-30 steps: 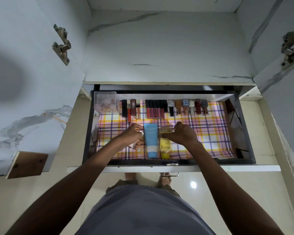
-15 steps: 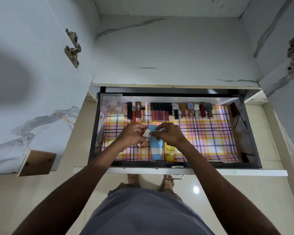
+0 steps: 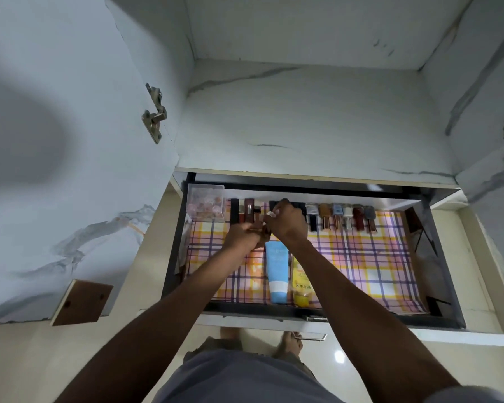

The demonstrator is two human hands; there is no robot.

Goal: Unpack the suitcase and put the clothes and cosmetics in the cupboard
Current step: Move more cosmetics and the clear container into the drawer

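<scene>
The cupboard drawer [image 3: 332,314] stands pulled out, lined with plaid paper. My left hand [image 3: 243,237] grips a small rose-gold cosmetic stick [image 3: 257,228] over the back left of the drawer. My right hand [image 3: 287,222] touches it there, pinching a small white piece [image 3: 271,213] at the stick's far end, with its fingertips over the dark lipsticks in the back row. A blue tube [image 3: 277,276] and a yellow tube [image 3: 301,286] lie side by side near the drawer's front. The suitcase and the clothes are out of view.
A clear box [image 3: 205,203] of small round items sits in the back left corner. Several nail polish bottles [image 3: 344,218] line the back right. An open cupboard door [image 3: 56,170] hangs at left, and a shelf [image 3: 303,120] lies above the drawer.
Both hands have left the tubes at the front and moved together to the back row, carrying the small stick. The camera has tilted up a little.
</scene>
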